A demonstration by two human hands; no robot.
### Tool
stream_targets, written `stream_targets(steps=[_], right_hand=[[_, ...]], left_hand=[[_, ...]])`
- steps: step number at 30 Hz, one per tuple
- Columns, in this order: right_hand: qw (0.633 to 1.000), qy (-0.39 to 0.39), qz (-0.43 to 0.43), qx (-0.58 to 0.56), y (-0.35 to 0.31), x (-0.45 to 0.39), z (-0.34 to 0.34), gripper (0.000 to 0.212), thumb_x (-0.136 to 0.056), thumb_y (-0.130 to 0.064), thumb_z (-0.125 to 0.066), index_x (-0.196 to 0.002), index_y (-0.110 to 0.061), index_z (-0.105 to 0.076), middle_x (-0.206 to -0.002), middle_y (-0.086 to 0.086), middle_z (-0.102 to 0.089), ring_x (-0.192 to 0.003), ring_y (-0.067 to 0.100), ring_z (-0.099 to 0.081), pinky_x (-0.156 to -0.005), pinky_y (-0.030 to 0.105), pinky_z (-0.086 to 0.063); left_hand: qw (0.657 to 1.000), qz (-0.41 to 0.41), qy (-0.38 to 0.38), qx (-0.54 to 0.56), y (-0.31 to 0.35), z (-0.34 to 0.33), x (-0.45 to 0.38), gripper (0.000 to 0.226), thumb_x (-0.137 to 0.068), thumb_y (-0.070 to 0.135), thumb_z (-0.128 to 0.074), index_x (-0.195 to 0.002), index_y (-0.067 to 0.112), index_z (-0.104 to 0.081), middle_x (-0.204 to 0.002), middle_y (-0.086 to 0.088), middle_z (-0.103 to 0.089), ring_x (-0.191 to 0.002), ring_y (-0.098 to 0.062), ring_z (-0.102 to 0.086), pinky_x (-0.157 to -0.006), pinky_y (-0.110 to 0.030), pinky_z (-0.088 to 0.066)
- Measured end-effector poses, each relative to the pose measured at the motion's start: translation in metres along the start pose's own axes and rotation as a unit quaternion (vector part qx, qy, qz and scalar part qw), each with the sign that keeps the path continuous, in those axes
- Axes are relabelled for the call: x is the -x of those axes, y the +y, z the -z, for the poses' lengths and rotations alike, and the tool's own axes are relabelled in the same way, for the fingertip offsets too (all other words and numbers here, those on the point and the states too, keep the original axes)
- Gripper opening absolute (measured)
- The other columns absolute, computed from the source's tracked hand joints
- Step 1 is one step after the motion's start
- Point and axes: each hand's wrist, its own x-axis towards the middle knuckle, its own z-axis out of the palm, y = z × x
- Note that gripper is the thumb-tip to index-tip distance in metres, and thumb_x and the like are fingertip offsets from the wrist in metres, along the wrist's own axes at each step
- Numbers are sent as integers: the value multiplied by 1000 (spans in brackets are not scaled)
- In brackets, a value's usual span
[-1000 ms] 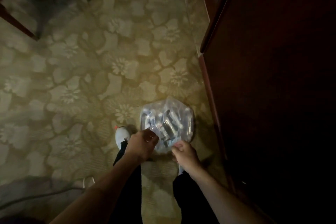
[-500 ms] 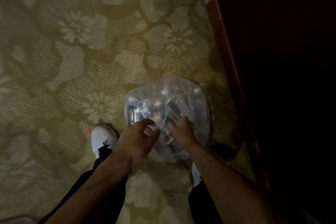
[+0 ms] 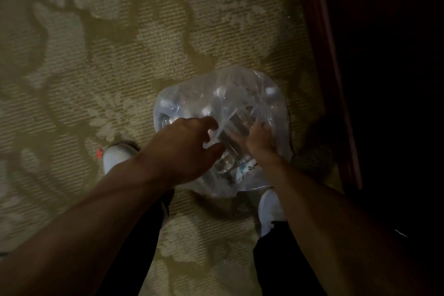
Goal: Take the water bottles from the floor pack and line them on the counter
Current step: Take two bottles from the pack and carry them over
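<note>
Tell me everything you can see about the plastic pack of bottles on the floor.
The pack is clear, crinkled plastic film wrapped over several water bottles, whose pale caps and dark labels show dimly through it. It sits on the patterned carpet, beside a dark wooden cabinet edge and just ahead of two white shoes. The left hand and the right hand are at its near side.

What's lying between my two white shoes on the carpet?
In the head view, the clear plastic pack of water bottles sits between the left white shoe and right white shoe.
</note>
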Motion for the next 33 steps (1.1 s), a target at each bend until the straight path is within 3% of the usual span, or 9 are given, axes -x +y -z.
stream_targets(steps=[5,9,16,21,24,26,28,30,33], right_hand=[[999,-21,-13,24,5,-9,-1,87,-82,-53,-72,-146,-5,-36,-146,16,-45,-133,31,-45,-103,35,-39],[999,-6,-27,28,-2,-9,-4,78,-86,-49,-68,-143,-4,-41,-143,17,-49,-130,34,-49,-96,35,-43],[999,-21,-35,28,-1,-18,-8,85,-88,-56,-60,-151,-6,-30,-150,19,-40,-136,36,-42,-104,40,-41],[998,-2,23,58,1,-5,-5,54,-99,-38,-46,-136,3,-50,-139,21,-51,-129,34,-49,-100,36,-41],[993,-23,-5,-115,-5,11,-4,46,-99,-30,-49,-132,2,-53,-132,21,-57,-121,35,-55,-103,41,-45],[955,-82,-39,-282,-8,22,0,45,-96,-32,-54,-127,0,-55,-127,21,-61,-109,34,-61,-100,49,-50],[906,-134,-85,-393,-8,40,6,43,-93,-41,-60,-121,-8,-61,-116,16,-65,-93,27,-64,-82,43,-59],[882,-157,-95,-435,-6,65,9,46,-92,-40,-62,-127,-12,-56,-118,14,-64,-88,24,-64,-59,32,-57],[865,-152,-139,-458,-6,104,8,57,-92,-42,-64,-137,-11,-46,-124,16,-62,-80,21,-65,-50,27,-53]], left_hand=[[999,-6,20,27,3,-5,-6,46,-95,41,-60,-137,23,-55,-115,6,-69,-102,-13,-67,-94,-40,-55],[1000,-3,0,15,4,-11,-4,46,-95,42,-59,-137,24,-55,-116,4,-69,-99,-11,-66,-90,-35,-55],[1000,6,2,15,14,-19,-6,46,-97,43,-57,-139,25,-52,-121,4,-68,-104,-13,-66,-89,-33,-55],[998,19,44,43,32,-9,-6,46,-95,49,-56,-136,28,-54,-120,7,-69,-104,-11,-67,-91,-37,-57],[996,45,47,65,36,-14,-5,46,-96,49,-56,-136,26,-56,-120,6,-70,-101,-10,-67,-86,-30,-55],[995,74,30,65,36,-23,-6,47,-96,50,-56,-136,25,-56,-123,3,-70,-102,-13,-66,-89,-31,-53],[991,113,35,68,29,-33,-7,49,-94,54,-57,-134,24,-58,-124,-2,-70,-106,-20,-67,-96,-39,-54],[985,147,56,72,23,-40,-7,55,-92,61,-54,-132,23,-60,-124,-5,-70,-112,-25,-66,-98,-44,-53],[980,175,52,84,25,-46,-5,63,-93,68,-45,-129,20,-63,-124,-5,-69,-115,-26,-63,-93,-36,-49]])
